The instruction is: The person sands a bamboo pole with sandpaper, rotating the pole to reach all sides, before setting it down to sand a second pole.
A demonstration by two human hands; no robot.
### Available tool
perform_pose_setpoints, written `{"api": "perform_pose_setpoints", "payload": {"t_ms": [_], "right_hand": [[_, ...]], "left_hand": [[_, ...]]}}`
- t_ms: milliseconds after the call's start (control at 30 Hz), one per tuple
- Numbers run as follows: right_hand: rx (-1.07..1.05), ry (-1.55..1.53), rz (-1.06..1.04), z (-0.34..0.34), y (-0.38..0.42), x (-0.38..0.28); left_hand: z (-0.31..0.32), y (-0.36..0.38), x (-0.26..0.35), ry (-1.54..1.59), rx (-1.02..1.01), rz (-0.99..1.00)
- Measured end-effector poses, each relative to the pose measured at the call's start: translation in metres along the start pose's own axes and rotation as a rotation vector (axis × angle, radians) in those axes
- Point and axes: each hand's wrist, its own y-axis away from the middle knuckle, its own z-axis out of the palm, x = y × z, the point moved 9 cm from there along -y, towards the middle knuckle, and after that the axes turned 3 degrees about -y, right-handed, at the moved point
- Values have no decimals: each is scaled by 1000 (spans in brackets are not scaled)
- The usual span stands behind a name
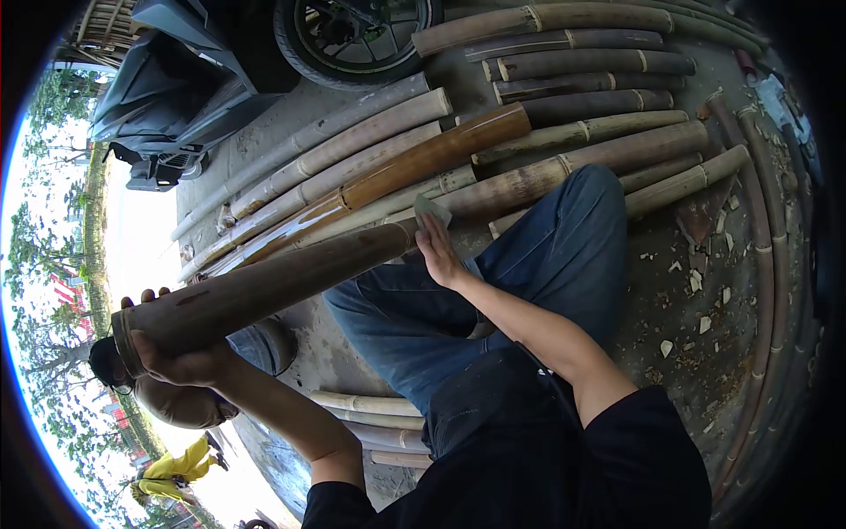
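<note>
A thick brown bamboo pole [273, 282] slants across my lap, its left end raised toward the bright side. My left hand [183, 363] is wrapped around it near that end, fingertips showing over the far side. At the pole's other end, my right hand [436, 251] holds a grey-green sheet that looks like sandpaper [432, 210] against the bamboo near a node ring. Part of that sheet is covered by my fingers. My bent knee in blue jeans [582, 238] is to the right of this hand.
Many bamboo poles [599, 62] lie ahead, including a glossy brown one [432, 154]. A motorbike wheel [357, 44] stands at the top. Wood chips [705, 324] and a rusty blade [696, 220] lie on the right. More poles [370, 406] are beside me. A person in yellow [176, 467] is outside.
</note>
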Motion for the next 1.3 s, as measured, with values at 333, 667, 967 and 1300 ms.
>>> {"api": "perform_pose_setpoints", "payload": {"t_ms": [333,667,967,1300], "right_hand": [[77,201,30,6,16,-4],[114,320,-19,0,14,-4],[102,439,-224,5,7,-63],[92,250,-158,-6,0,-79]], "left_hand": [[-18,-8,-10,-18,40,-37],[18,-3,-4,503,-508,63],[7,47,-45,14,83,-234],[28,53,-47,124,0,-183]]}}
